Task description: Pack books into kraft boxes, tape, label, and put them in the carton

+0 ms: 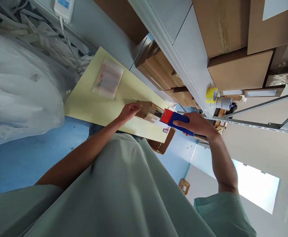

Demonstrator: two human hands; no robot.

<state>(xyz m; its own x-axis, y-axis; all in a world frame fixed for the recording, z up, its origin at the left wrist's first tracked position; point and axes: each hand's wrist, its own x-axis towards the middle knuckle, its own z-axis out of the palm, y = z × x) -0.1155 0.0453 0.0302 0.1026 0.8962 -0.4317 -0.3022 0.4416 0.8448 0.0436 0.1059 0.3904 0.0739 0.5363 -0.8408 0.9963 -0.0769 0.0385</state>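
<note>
Right fingers (181, 124) clamped on smooth red-blue tool (173, 119), left fingers (135, 106) at boxy cardboard carton (147, 110), grip unclear

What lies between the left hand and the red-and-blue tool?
In the head view, a small cardboard box lies between the left hand and the red-and-blue tool, which the right hand grips.

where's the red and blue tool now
In the head view, the red-and-blue tool is right of centre in the right hand, its red end next to the cardboard box.
</note>
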